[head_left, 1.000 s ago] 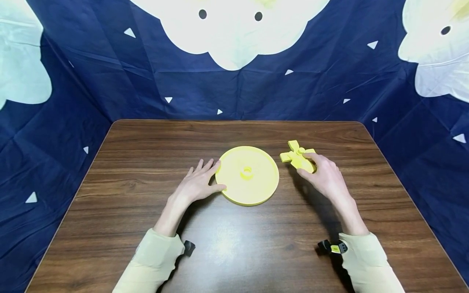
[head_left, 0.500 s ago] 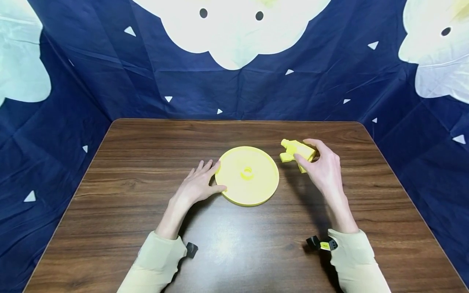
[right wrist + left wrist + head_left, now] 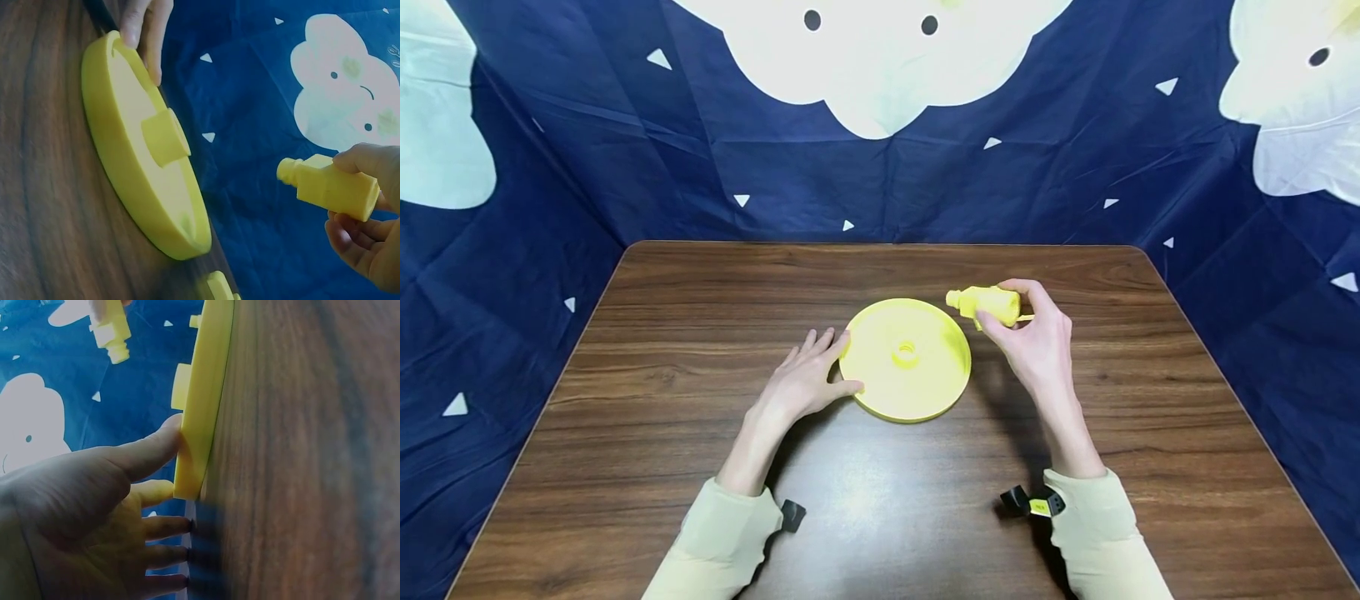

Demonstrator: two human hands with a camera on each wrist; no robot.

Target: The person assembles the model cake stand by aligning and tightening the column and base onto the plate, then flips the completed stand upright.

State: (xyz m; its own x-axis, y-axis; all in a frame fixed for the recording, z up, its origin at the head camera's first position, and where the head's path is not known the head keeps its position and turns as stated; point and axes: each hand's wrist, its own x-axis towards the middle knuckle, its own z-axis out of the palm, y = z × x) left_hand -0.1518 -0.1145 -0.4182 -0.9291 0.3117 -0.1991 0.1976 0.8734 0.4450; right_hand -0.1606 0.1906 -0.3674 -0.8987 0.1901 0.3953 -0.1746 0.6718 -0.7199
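Observation:
A round yellow tray with a low rim and a raised socket at its centre lies flat on the table. My left hand rests at its left edge, fingers spread fairly straight; in the left wrist view the thumb touches the rim. Above the table, just right of the tray's far side, my right hand pinches a yellow block with a threaded neck between thumb and fingers. The block lies sideways, neck pointing left toward the tray. Under it, mostly hidden, is another yellow piece on the table.
The brown wood-grain table has rounded far corners. Dark blue cloth with white clouds and triangles hangs behind it and at both sides. A black camera sits at the left cuff, another camera at the right.
My right hand has lifted the threaded block, tipped its neck leftward and carried it left toward the tray. A yellow piece with flat arms stays behind on the table. My left hand stays put.

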